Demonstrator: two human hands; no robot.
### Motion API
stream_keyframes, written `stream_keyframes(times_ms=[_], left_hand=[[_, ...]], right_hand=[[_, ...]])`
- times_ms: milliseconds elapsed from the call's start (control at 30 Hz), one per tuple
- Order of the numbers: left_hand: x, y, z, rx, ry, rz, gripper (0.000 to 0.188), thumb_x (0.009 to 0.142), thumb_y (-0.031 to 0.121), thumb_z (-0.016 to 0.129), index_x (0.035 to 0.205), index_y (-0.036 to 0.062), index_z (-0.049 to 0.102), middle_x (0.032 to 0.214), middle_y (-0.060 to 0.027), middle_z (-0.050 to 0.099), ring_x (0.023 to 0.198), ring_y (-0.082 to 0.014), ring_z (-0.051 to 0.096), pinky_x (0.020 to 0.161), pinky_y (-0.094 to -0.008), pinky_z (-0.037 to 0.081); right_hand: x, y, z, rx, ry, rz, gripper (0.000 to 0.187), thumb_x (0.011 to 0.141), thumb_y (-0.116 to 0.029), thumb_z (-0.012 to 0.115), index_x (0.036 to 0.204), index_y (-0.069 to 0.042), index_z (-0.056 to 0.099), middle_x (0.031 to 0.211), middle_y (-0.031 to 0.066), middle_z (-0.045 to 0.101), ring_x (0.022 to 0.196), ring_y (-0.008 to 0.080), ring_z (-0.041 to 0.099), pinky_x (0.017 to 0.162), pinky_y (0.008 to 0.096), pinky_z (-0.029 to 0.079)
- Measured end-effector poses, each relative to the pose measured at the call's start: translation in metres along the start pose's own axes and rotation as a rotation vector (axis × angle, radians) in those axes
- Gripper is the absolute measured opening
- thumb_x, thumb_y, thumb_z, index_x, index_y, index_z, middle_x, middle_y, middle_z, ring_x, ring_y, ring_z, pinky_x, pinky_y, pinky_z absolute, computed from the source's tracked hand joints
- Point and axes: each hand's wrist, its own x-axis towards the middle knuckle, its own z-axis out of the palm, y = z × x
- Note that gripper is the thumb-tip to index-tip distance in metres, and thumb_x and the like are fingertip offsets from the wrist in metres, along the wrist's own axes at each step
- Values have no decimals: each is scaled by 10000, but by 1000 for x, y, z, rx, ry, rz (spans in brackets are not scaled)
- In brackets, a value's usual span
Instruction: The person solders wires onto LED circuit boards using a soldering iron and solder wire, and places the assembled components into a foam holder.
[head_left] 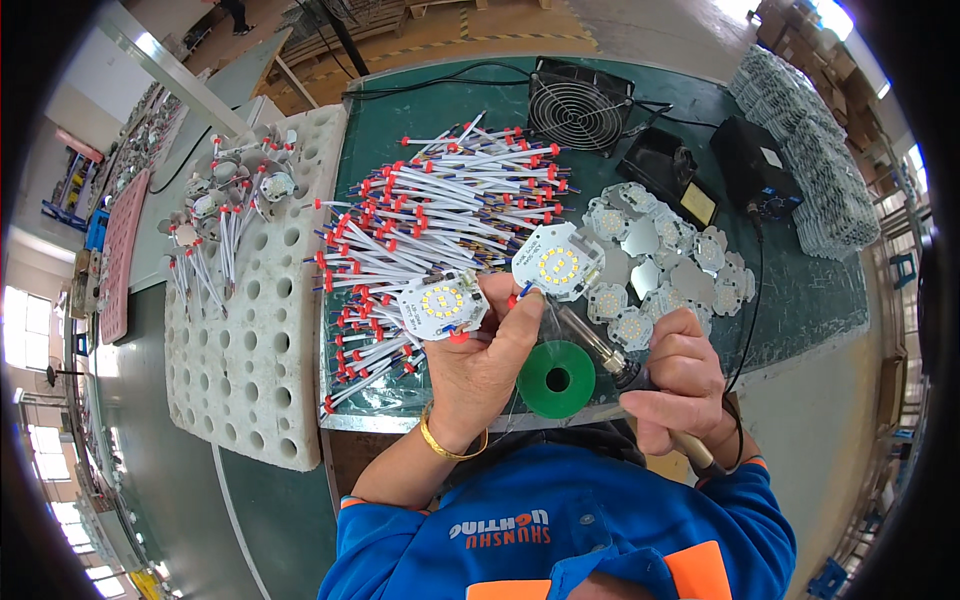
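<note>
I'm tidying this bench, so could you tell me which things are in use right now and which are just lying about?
In use:
left hand holding two round LED boards
right hand holding soldering iron
green solder spool

Lying about:
wire pile
small fan
white foam tray
loose LED boards

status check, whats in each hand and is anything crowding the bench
Left hand grips two round LED boards. Right hand holds soldering iron, tip by the boards. Wire pile and green solder spool crowd close.
</note>
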Motion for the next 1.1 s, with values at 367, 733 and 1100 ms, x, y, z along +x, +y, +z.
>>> stream_keyframes(times_ms=[367,733,1100], left_hand=[[8,1,-6,-12,-25,-90,83,809,46,616,877,2,596,645,34,524,555,-22,444,488,-181,343],[18,-10,-6,100,-264,-193,118,803,55,634,905,4,605,654,34,532,560,-19,448,490,-175,348],[25,-14,-10,-48,-248,-338,181,863,146,578,978,9,601,697,-8,595,572,-26,489,477,-155,319]], right_hand=[[8,0,-2,59,86,60,174,672,-56,544,830,-36,616,556,-4,359,474,158,379,529,320,345],[32,34,16,-109,147,408,242,685,-47,703,897,-48,588,738,88,585,603,215,550,530,295,428],[34,30,14,-38,53,478,240,657,55,633,861,-53,570,784,85,611,633,217,579,529,282,451]])
